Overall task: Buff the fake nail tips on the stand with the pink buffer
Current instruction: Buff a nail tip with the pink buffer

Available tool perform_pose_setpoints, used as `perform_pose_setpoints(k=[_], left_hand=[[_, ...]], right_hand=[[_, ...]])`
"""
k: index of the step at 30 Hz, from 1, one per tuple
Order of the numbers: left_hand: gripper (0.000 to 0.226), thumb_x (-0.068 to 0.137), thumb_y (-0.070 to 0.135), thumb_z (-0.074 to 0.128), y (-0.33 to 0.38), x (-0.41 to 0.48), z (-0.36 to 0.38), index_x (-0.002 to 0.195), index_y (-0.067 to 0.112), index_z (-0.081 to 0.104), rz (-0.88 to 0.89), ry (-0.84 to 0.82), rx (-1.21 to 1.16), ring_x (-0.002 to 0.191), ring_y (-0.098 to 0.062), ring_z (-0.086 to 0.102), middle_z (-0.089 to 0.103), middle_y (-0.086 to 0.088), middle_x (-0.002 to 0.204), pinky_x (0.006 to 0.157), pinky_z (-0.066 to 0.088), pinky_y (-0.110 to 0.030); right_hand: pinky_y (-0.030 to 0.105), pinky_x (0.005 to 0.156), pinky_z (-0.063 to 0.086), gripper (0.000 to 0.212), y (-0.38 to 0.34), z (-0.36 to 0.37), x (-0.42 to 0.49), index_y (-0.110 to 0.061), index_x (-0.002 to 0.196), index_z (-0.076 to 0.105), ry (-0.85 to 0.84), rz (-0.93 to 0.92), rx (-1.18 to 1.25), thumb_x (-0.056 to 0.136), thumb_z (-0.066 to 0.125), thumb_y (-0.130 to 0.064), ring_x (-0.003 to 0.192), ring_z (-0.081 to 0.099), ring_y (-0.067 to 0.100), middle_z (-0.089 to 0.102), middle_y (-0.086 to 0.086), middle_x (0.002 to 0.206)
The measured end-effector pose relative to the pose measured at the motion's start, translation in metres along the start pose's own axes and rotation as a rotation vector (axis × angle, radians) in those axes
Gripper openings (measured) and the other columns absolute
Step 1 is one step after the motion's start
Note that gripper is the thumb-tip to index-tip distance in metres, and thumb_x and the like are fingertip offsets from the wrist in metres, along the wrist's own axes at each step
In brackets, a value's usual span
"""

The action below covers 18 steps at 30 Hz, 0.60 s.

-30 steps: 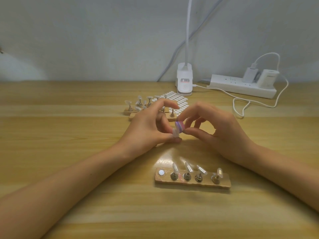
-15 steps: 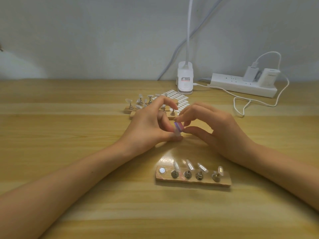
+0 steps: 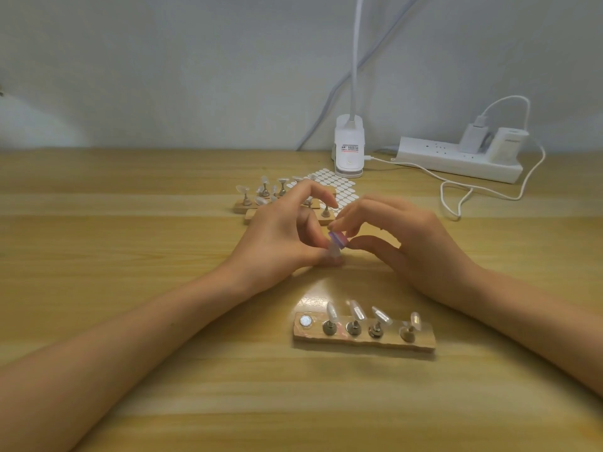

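Note:
My left hand [image 3: 280, 236] pinches a clear fake nail tip [image 3: 333, 252] on its holder, low over the table. My right hand [image 3: 401, 243] grips the small pink buffer [image 3: 337, 239] between thumb and forefinger, and the buffer rests against the top of that tip. In front of my hands lies a wooden stand [image 3: 363, 336] with several clear nail tips on metal pegs and one bare magnet spot at its left end.
Two more wooden stands with nail tips [image 3: 261, 199] and a sheet of white adhesive tabs [image 3: 336, 187] lie behind my hands. A white clip lamp [image 3: 349, 148], a power strip [image 3: 456, 159] and a looping white cable [image 3: 456, 197] sit at the back right.
The buffer has shifted slightly down and left along the held tip. My hands stay in nearly the same place.

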<state>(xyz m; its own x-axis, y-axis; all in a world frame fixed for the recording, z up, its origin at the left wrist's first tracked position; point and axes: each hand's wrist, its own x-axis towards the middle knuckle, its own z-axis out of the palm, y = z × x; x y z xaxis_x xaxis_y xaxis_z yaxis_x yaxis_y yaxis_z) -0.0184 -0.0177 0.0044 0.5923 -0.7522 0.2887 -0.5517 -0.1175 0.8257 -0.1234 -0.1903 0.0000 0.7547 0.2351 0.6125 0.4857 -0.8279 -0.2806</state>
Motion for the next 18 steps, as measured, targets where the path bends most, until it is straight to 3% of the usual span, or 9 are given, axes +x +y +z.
perform_pose_setpoints(k=[3,6,8,12,14,18], left_hand=[[0.054,0.069,0.006,0.088,-0.0007,-0.0002,0.0003,0.111,0.021,0.058,0.008,-0.001,0.008,0.071,-0.013,0.069,0.066,0.007,0.06,0.079,0.053,-0.025],[0.053,0.07,0.005,0.087,-0.0012,0.0001,0.0003,0.111,0.022,0.057,0.008,-0.007,-0.009,0.077,-0.016,0.071,0.067,0.005,0.061,0.081,0.054,-0.028],[0.052,0.07,0.006,0.087,-0.0016,0.0,0.0003,0.11,0.022,0.057,0.019,-0.005,-0.001,0.074,-0.014,0.07,0.066,0.006,0.06,0.078,0.054,-0.023],[0.05,0.071,0.009,0.088,-0.0019,-0.0005,0.0005,0.109,0.02,0.058,0.01,0.008,-0.007,0.066,-0.007,0.066,0.066,0.007,0.06,0.074,0.052,-0.02],[0.049,0.071,0.013,0.088,-0.0016,-0.0003,0.0009,0.109,0.02,0.059,-0.001,0.009,-0.008,0.062,-0.005,0.063,0.065,0.008,0.059,0.07,0.052,-0.019],[0.044,0.074,0.015,0.087,-0.0021,-0.0005,0.001,0.107,0.02,0.059,-0.019,0.019,-0.031,0.056,-0.003,0.06,0.065,0.007,0.059,0.06,0.046,-0.017]], right_hand=[[0.044,0.075,0.052,0.01,0.0008,0.0,0.0008,-0.003,0.096,0.068,-0.008,-0.002,-0.023,0.088,0.067,-0.009,0.085,0.064,0.021,0.067,0.005,0.094],[0.043,0.075,0.052,0.01,0.0012,0.0002,0.0007,-0.004,0.098,0.068,-0.009,0.023,-0.007,0.089,0.068,-0.007,0.084,0.064,0.02,0.067,0.003,0.094],[0.037,0.076,0.052,0.009,0.0018,0.0021,-0.0004,-0.005,0.097,0.068,-0.001,-0.001,-0.03,0.089,0.066,-0.01,0.087,0.064,0.023,0.067,0.004,0.096],[0.014,0.077,0.042,0.011,0.0008,0.0001,-0.0013,-0.009,0.097,0.068,0.015,0.043,0.016,0.09,0.066,-0.017,0.087,0.061,0.011,0.065,-0.003,0.095],[0.014,0.08,0.043,0.008,0.0006,0.0016,-0.0022,-0.008,0.097,0.069,0.016,-0.01,-0.007,0.092,0.068,-0.014,0.09,0.062,0.013,0.066,0.0,0.098],[0.012,0.076,0.041,0.008,0.0025,0.0012,-0.0026,-0.01,0.096,0.067,-0.006,0.068,0.01,0.088,0.071,-0.01,0.085,0.061,0.009,0.065,-0.003,0.095]])
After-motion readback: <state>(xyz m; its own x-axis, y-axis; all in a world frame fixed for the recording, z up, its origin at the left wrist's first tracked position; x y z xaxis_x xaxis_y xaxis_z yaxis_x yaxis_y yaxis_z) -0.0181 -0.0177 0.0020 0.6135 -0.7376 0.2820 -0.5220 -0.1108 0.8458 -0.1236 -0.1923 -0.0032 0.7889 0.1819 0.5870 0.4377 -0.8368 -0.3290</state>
